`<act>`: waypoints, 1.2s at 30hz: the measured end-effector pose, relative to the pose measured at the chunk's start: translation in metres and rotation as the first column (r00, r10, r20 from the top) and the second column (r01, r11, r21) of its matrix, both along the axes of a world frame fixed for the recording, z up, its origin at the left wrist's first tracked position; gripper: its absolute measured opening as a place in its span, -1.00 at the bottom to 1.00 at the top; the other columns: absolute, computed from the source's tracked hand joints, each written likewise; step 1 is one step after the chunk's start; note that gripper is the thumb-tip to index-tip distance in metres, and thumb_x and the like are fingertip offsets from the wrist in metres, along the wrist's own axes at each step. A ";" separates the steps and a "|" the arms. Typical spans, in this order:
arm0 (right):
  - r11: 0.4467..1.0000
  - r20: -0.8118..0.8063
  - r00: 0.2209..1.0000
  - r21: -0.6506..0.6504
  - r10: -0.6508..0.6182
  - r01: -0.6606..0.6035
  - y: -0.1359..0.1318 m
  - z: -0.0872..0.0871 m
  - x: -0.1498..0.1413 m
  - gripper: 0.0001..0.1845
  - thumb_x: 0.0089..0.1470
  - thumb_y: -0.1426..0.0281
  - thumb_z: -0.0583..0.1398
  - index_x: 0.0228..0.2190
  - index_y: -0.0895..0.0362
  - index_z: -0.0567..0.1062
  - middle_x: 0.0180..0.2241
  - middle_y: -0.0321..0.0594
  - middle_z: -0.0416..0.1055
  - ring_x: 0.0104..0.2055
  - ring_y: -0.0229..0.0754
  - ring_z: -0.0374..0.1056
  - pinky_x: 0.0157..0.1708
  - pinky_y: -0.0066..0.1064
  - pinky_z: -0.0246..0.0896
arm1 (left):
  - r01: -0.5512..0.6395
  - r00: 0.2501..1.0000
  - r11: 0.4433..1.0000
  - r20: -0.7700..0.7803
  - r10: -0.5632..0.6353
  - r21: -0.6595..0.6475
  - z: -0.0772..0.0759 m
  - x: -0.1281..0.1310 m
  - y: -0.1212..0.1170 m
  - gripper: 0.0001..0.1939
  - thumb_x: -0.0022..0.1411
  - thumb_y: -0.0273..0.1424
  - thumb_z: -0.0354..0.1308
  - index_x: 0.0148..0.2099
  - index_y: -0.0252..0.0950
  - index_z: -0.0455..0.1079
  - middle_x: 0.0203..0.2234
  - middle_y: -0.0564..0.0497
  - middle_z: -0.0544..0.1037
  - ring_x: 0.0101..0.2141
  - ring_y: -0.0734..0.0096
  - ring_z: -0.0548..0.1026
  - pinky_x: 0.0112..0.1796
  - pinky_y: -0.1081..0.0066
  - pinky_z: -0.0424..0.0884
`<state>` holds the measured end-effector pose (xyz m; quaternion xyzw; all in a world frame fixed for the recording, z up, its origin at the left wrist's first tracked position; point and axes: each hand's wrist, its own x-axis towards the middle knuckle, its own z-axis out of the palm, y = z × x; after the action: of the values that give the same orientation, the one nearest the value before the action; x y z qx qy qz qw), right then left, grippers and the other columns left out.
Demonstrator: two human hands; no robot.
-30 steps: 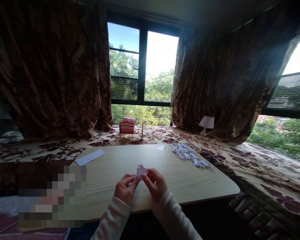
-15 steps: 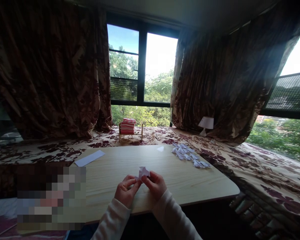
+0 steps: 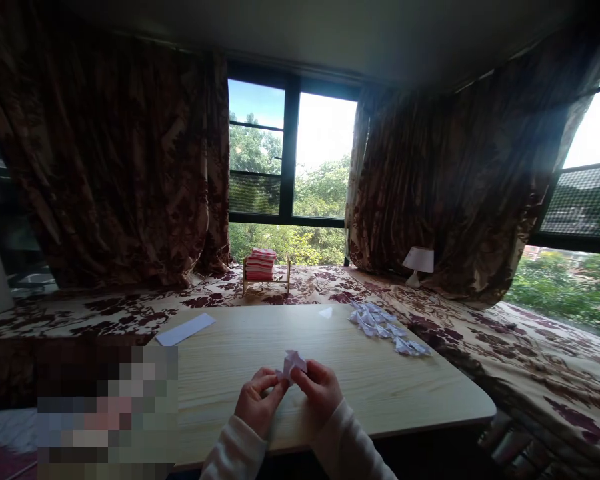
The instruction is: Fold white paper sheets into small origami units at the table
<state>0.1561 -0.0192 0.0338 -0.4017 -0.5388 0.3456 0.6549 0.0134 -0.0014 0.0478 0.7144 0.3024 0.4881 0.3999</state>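
Between my two hands is a small folded piece of white paper (image 3: 293, 362), held up just above the table's near half. My left hand (image 3: 259, 399) pinches its lower left side with thumb and forefinger. On the right side, my right hand (image 3: 320, 387) grips it the same way, thumb towards me. Parts of the paper are hidden behind the fingertips. Several folded white paper pieces (image 3: 377, 323) lie in a cluster at the table's far right. One small white paper triangle (image 3: 325, 313) rests near the far edge, and a stack of white paper strips (image 3: 186, 329) lies at the far left.
The pale wooden table (image 3: 240, 340) has a rounded right corner. Behind it, a flower-patterned ledge carries a small rack (image 3: 289, 277) with striped folded cloths (image 3: 261, 265) and a little white lamp (image 3: 419, 260). A blurred-out patch (image 3: 105, 413) covers the lower left.
The folded paper has shifted slightly right and turned a little between my fingers. Both hands keep hold of it. The whole view has moved, so everything sits lower in the picture.
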 end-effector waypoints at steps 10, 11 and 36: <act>1.000 0.007 1.000 0.004 -0.012 0.012 -0.002 -0.001 0.000 -0.62 -0.15 0.15 0.26 -0.65 0.22 0.39 -0.68 -0.32 0.24 -0.59 -0.32 0.10 -0.57 -0.45 0.03 | -0.009 1.000 1.000 -0.016 0.009 0.022 0.005 0.002 -0.003 -0.76 0.05 -0.25 0.12 -0.41 -0.28 0.54 -0.50 -0.04 0.45 -0.36 0.30 0.40 -0.29 0.38 0.31; 1.000 0.014 1.000 0.005 -0.015 0.015 -0.003 0.000 0.000 -0.62 -0.16 0.15 0.26 -0.66 0.22 0.38 -0.68 -0.32 0.24 -0.59 -0.32 0.10 -0.57 -0.45 0.03 | -0.015 1.000 1.000 -0.016 0.015 0.026 0.005 0.002 -0.003 -0.76 0.05 -0.26 0.11 -0.42 -0.28 0.54 -0.50 -0.04 0.45 -0.37 0.30 0.40 -0.29 0.38 0.31; 0.987 0.046 0.986 0.024 -0.161 0.160 -0.004 0.002 0.008 -0.67 -0.07 0.15 0.17 -0.51 0.19 0.49 -0.65 -0.32 0.29 -0.57 -0.30 0.15 -0.58 -0.47 0.06 | -0.026 0.999 0.999 -0.031 0.027 0.027 0.001 0.001 0.001 -0.80 0.01 -0.31 0.13 -0.52 -0.28 0.51 -0.51 -0.02 0.46 -0.36 0.32 0.42 -0.27 0.42 0.31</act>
<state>0.1644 -0.0232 0.0361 -0.4455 -0.5237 0.2763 0.6715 0.0148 -0.0007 0.0489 0.7233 0.3116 0.4861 0.3789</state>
